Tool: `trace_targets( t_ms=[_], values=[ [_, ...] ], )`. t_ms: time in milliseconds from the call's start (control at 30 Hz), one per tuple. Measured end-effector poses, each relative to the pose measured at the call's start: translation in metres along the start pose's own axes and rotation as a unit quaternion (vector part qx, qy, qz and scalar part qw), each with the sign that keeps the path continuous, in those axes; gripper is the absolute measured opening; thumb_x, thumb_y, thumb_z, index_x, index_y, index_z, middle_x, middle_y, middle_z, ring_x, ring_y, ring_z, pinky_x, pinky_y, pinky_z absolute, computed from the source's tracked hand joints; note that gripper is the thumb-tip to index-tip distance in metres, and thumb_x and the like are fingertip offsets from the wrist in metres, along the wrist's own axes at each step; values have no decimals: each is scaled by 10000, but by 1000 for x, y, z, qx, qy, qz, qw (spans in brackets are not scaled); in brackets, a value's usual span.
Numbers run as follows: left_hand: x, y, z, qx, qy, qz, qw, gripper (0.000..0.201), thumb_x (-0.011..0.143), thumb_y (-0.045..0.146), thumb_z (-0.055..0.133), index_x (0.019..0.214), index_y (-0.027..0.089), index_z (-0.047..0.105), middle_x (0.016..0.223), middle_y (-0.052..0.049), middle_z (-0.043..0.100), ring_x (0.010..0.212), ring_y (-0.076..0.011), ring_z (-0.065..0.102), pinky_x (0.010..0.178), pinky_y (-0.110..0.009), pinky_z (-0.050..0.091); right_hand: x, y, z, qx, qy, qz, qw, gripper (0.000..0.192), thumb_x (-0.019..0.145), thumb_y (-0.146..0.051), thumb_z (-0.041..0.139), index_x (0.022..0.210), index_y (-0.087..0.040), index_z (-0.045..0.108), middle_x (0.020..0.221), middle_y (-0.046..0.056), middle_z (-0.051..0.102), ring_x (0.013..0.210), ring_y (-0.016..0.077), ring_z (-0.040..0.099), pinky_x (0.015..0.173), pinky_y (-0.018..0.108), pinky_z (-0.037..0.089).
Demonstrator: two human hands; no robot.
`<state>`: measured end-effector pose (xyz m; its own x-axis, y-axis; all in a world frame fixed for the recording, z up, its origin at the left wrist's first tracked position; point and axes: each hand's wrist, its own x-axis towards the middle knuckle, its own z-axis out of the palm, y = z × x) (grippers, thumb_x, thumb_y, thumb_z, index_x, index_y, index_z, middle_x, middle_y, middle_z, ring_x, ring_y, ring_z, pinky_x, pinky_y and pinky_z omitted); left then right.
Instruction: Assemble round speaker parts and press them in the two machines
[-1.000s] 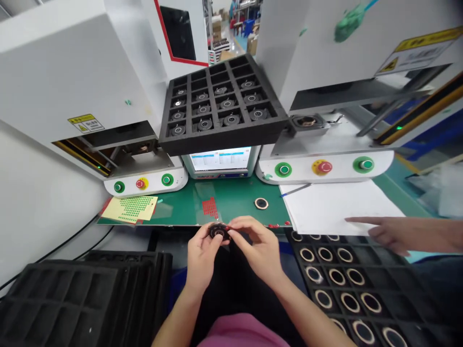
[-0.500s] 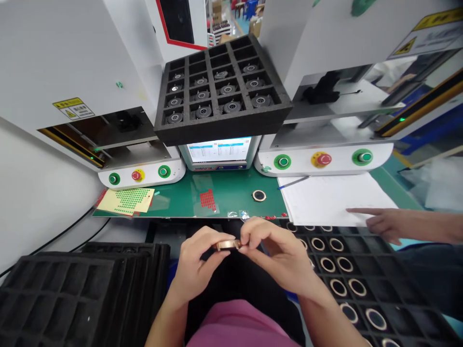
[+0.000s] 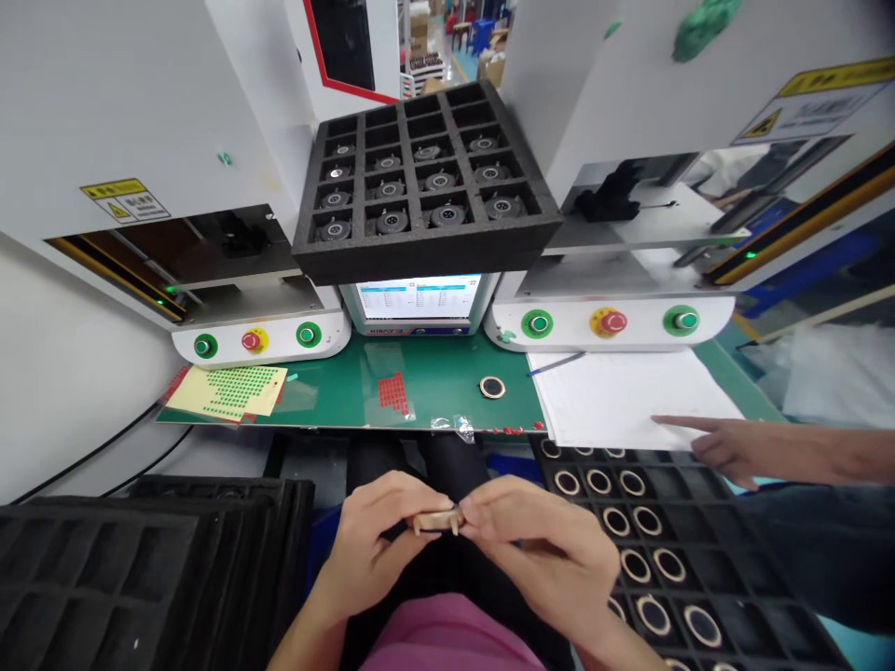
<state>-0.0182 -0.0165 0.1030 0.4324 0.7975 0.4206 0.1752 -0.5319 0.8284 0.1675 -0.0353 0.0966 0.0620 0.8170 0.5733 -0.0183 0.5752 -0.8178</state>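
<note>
The left hand (image 3: 370, 539) grips a gold case (image 3: 434, 520), seen edge-on, between thumb and fingers (image 3: 412, 493); the right hand (image 3: 549, 536) pinches its right end. The case is in front of the counter (image 3: 447, 368), where a gold-rimmed disc (image 3: 492, 388) lies between red labels (image 3: 392, 393) and papers (image 3: 622, 396). A co-worker's hand (image 3: 731, 447) points over the papers.
</note>
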Motion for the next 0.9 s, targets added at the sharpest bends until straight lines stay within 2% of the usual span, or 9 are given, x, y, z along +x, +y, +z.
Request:
trace_targets(
  t_ms=[167, 267, 333, 400, 467, 533, 633, 700, 900],
  values=[
    [-4, -1, 3, -10, -20, 16, 1000, 247, 901, 139, 605, 1124, 217, 679, 910, -56, 744, 828, -145, 699, 749, -218, 560, 4, -4, -6, -44, -31, -38, 998, 252, 814, -36, 698, 961, -240, 704, 699, 14, 737, 653, 164, 711, 601, 277, 627],
    [-4, 0, 9, 4, 3, 13, 1000, 261, 891, 118, 603, 1120, 213, 684, 927, -57, 749, 833, -146, 701, 751, -214, 563, 0, -9, -7, -100, -28, -56, 993, 280, 809, 4, 663, 969, -226, 674, 727, 21, 741, 687, 163, 710, 650, 278, 621],
    [-2, -3, 12, 31, 64, -31, 997, 225, 874, 115, 618, 1052, 217, 711, 903, -44, 749, 808, -139, 697, 729, -201, 559, -6, -6, -8, -112, -29, -66, 991, 291, 802, 22, 639, 952, -228, 645, 736, 17, 734, 700, 160, 707, 690, 285, 615],
    [0, -11, 13, 36, 182, -118, 976, 166, 866, 137, 625, 972, 212, 727, 886, -30, 743, 800, -137, 695, 733, -203, 561, -12, 12, -11, -128, -24, -61, 990, 287, 817, 4, 617, 955, -247, 611, 746, 2, 725, 742, 163, 712, 736, 302, 609],
    [2, -22, 10, -7, 308, -204, 929, 133, 857, 177, 632, 953, 190, 723, 895, -28, 744, 818, -144, 702, 771, -225, 570, -14, 46, -15, -192, -26, -19, 981, 266, 851, -55, 599, 1019, -261, 593, 843, 18, 740, 864, 182, 720, 800, 339, 600],
    [2, -34, 7, -76, 371, -258, 889, 159, 824, 217, 664, 964, 158, 710, 901, -39, 750, 830, -157, 712, 799, -246, 575, -12, 90, -20, -281, -77, 58, 955, 300, 871, -137, 593, 1156, -232, 578, 1078, 94, 727, 1006, 222, 701, 872, 407, 580],
    [0, -44, 4, -140, 357, -301, 873, 211, 765, 250, 716, 941, 136, 693, 876, -52, 756, 799, -156, 715, 763, -233, 573, -5, 150, -21, -309, -147, 99, 934, 375, 832, -106, 570, 1196, -192, 596, 1172, 132, 695, 1076, 261, 670, 928, 481, 538],
    [-1, -44, 5, -157, 328, -321, 875, 242, 752, 288, 731, 931, 136, 670, 874, -63, 758, 785, -158, 715, 709, -223, 568, -3, 174, -18, -318, -187, 119, 922, 415, 802, -39, 549, 1187, -182, 606, 1194, 128, 682, 1080, 251, 660, 961, 488, 508],
    [0, -35, 10, -235, 265, -355, 865, 346, 763, 431, 738, 864, 164, 543, 977, -101, 765, 840, -176, 716, 804, -294, 561, -2, 197, -7, -330, -237, 178, 896, 287, 910, -120, 577, 1196, -147, 578, 1167, 88, 638, 954, 193, 651, 858, 400, 542]
  ],
)
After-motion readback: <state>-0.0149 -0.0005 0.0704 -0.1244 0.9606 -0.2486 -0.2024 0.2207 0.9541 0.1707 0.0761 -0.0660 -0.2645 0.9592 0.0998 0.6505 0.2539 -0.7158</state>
